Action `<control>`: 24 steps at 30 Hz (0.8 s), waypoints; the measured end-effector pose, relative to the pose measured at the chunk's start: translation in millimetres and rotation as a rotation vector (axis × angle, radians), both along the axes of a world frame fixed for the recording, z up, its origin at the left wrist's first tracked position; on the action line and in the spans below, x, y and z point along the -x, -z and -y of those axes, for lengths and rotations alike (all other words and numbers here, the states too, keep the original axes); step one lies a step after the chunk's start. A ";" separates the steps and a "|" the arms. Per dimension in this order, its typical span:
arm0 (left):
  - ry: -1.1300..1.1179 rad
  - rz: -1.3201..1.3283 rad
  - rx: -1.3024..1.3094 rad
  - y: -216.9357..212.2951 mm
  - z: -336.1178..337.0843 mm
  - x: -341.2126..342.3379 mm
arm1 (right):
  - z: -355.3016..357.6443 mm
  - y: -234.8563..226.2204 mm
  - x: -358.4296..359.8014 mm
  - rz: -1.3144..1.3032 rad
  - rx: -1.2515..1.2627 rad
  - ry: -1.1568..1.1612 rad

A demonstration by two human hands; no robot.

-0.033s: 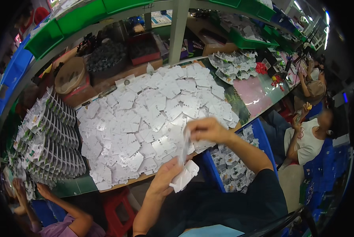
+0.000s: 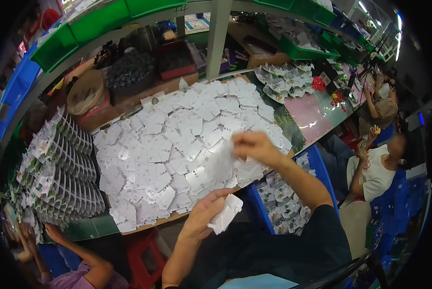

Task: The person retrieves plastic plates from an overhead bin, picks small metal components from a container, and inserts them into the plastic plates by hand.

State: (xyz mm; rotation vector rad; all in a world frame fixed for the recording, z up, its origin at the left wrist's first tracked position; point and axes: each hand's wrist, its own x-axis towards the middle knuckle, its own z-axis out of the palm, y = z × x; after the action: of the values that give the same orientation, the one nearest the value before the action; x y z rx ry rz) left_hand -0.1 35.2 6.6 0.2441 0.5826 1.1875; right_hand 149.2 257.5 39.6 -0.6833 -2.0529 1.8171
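Holding white card [image 2: 227, 215], left hand [image 2: 202, 215]; blue bin [image 2: 317, 166] holds packets [image 2: 283, 198].

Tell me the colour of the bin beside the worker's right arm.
Blue bin, holding small packets; it shows best in the head view, under the right forearm.

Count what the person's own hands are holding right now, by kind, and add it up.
Small stack of white cards in the left hand: 1
Single pale, motion-blurred card lifted by the right hand: 1
Total: 2 held things
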 end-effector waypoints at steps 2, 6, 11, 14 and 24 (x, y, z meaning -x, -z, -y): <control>-0.048 -0.037 0.007 -8.2 -0.5 -3.8 | -40.3 -5.8 18.0 0.017 -0.094 0.245; -0.019 0.018 -0.025 -5.7 2.9 -9.7 | -103.5 26.3 39.6 0.148 -0.362 0.298; -0.022 0.038 -0.062 -1.9 10.4 -10.3 | -109.5 47.6 49.4 0.321 -0.619 0.306; -0.013 0.029 -0.063 -0.9 13.0 -9.6 | -94.2 42.4 44.6 0.336 -0.863 0.343; -0.440 -0.048 -0.040 -1.8 5.4 -21.4 | 34.3 -14.4 -16.3 0.254 0.095 -0.077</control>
State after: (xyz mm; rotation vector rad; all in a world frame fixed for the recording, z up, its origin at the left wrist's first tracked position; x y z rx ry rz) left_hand 21.4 29.9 8.4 0.1834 0.6761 1.6227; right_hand 165.6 223.2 54.0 -0.9145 -2.1882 1.9698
